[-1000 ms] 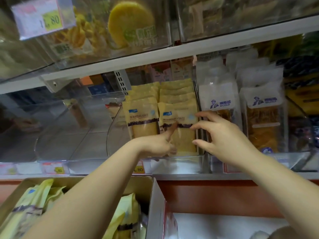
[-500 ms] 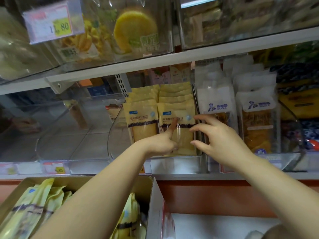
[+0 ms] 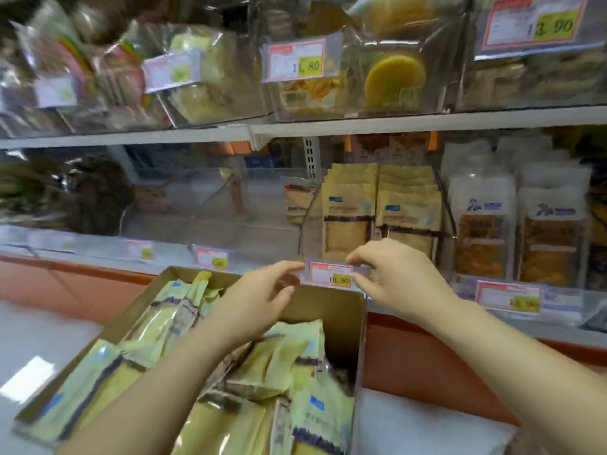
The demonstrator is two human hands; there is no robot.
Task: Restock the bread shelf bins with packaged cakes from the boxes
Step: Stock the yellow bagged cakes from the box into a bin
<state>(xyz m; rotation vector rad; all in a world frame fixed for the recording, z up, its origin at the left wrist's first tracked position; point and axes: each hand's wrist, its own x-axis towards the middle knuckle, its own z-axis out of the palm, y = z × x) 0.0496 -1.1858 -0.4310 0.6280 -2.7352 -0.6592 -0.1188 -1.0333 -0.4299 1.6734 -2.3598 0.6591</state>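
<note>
Head camera looks down at our two hands, up by the front of the clear bin (image 3: 310, 221). Our right hand (image 3: 397, 277) pinches the right end of the price tag (image 3: 331, 275) with its fingers (image 3: 359, 257), one on top and the thumb under. Our left hand (image 3: 259, 297) is at the left end of the tag. Its first finger touches the tag and its thumb curls below, but we cannot tell if it pinches. Tan cake packs (image 3: 346, 208) stand in two rows inside the bin on the shelf (image 3: 174, 254). Under our arms is the open box (image 3: 331, 307), just below the bin. More yellow cake packs (image 3: 276, 362) lie in a messy pile in it. Bags with white tops (image 3: 481, 224) stand just to the right of the bin.
</note>
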